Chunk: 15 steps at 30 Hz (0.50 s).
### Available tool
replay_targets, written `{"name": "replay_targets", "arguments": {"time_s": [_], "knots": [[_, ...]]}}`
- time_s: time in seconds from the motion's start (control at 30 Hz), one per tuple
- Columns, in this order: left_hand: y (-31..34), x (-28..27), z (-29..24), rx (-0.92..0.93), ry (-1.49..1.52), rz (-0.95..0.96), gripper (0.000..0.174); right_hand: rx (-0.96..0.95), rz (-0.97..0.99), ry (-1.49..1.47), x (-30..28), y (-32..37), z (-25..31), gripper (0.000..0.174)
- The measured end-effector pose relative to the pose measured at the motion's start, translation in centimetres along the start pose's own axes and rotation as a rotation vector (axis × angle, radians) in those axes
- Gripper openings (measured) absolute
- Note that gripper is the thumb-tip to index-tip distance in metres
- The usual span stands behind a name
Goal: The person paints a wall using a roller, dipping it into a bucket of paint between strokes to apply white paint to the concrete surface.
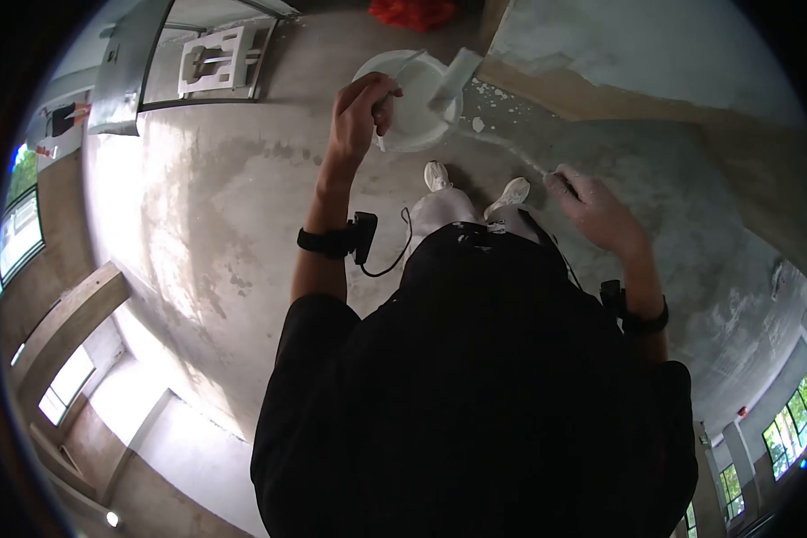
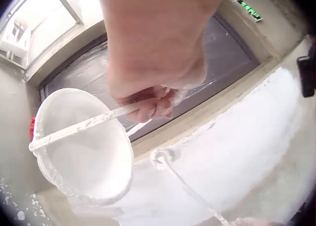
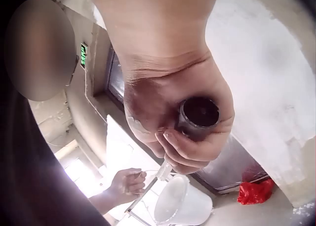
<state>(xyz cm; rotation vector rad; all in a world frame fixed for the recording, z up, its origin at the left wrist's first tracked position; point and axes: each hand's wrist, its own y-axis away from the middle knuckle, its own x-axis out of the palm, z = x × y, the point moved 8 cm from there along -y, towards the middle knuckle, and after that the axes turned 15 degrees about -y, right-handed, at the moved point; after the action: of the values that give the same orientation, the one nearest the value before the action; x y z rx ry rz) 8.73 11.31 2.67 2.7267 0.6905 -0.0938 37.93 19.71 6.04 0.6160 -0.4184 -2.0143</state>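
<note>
My left hand (image 1: 360, 115) grips the handle (image 2: 79, 129) of a white bucket (image 2: 86, 152), which has whitish material coating its inside. In the right wrist view the bucket (image 3: 200, 206) tilts beneath that hand (image 3: 127, 186). My right hand (image 1: 596, 206) holds a paint roller by its dark grip (image 3: 200, 112), fingers curled round it. Its thin, white-coated rod (image 1: 502, 143) runs from the hand toward the bucket. The white roller head (image 1: 457, 79) overlaps the bucket's right rim in the head view. The left wrist view shows the roller head (image 2: 163, 158) beside the bucket, in front of a white-coated wall.
A partly white-coated wall (image 1: 655, 54) rises at the front right. White splatters (image 1: 480, 124) mark the floor beside the bucket. A red bag (image 1: 412, 13) lies beyond it. At the front left stands a metal frame (image 1: 197, 103) with a white panel. The person's shoes (image 1: 437, 176) are just behind the bucket.
</note>
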Motion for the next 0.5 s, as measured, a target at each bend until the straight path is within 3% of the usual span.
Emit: {"name": "replay_targets", "arguments": {"time_s": [0.3, 0.47, 0.5], "knots": [[0.7, 5.0, -4.3, 0.09, 0.117, 0.364, 0.022, 0.179, 0.032, 0.247, 3.8, 0.0, -0.3, 0.044], [0.6, 7.5, -3.5, -0.073, 0.073, 0.47, 0.022, 0.269, -0.038, 0.182, 4.2, 0.1, -0.4, 0.041], [0.7, 7.8, -3.4, -0.076, 0.068, 0.487, 0.022, 0.19, -0.068, 0.257, 4.3, 0.3, 0.1, 0.037]]}}
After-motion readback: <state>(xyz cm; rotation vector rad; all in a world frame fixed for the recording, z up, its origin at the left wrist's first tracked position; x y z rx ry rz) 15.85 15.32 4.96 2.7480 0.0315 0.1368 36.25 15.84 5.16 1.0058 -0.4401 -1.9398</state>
